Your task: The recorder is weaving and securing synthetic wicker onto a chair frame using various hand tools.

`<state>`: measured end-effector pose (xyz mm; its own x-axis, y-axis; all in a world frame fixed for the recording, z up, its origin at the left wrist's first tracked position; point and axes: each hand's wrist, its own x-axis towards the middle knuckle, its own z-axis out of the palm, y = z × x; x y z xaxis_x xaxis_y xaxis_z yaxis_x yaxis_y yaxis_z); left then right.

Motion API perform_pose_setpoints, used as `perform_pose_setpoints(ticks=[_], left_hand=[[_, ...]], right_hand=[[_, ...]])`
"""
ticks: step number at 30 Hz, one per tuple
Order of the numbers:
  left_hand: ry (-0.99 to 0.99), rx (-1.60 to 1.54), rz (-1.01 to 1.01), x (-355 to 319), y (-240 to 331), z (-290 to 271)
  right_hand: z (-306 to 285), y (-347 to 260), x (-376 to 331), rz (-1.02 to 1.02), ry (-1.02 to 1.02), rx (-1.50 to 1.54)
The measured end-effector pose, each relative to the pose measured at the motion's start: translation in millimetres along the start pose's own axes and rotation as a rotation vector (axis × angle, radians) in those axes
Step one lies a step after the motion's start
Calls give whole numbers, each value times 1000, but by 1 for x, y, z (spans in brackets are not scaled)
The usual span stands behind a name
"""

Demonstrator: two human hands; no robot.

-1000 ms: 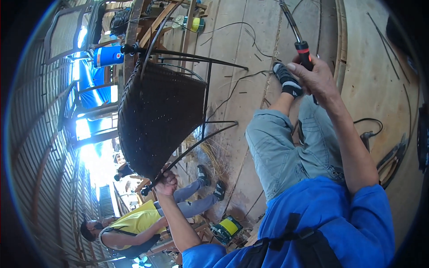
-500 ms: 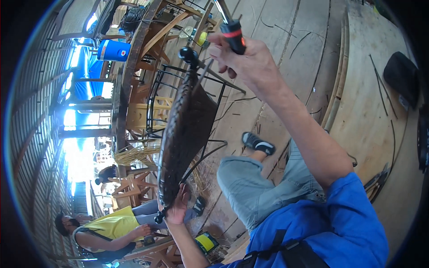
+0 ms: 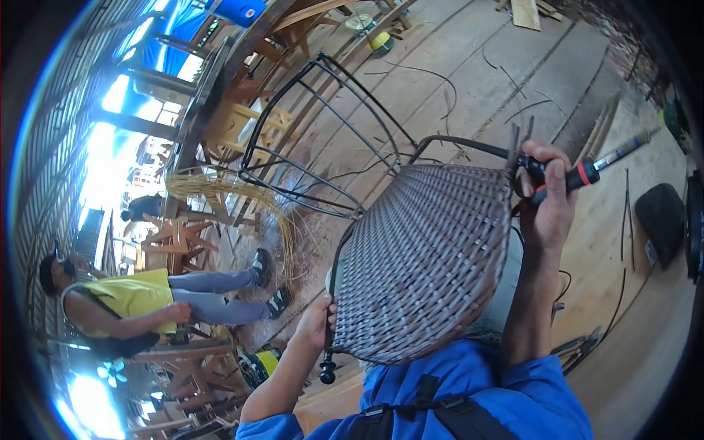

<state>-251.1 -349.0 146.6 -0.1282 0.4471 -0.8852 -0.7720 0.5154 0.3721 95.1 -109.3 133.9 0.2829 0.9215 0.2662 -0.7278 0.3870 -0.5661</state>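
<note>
Chair (image 3: 396, 224) lies between the left hand (image 3: 317, 323), clasping the frame (image 3: 334, 268), and the right hand (image 3: 551, 194), gripping a black-handled tool (image 3: 584, 174); its panel (image 3: 429, 268) appears fully woven, though loose strand ends (image 3: 513, 147), seemingly untrimmed, jut beside the right hand.

Daylight glares white through openings (image 3: 110, 172) at left, and fisheye distortion bends the dark-rimmed edges.

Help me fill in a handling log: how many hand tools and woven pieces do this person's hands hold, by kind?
Hand tool, black and red: 1, in the right hand
Woven piece, brown with a dark frame: 1, left hand on its edge
Total: 2
</note>
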Motion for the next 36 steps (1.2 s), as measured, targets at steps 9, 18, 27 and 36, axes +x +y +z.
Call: perform_pose_setpoints(ticks=[9,18,27,36], left_hand=[[151,193,149,13,-47,-5],[354,529,472,6,-90,-18],[248,666,630,13,-100,5],[-244,413,594,240,-169,53]], right_hand=[[-22,-15,-23,68,169,-134],[17,-54,-27,47,38,-151],[108,-122,-12,-99,-280,-252],[225,-116,-11,-170,-691,-499]])
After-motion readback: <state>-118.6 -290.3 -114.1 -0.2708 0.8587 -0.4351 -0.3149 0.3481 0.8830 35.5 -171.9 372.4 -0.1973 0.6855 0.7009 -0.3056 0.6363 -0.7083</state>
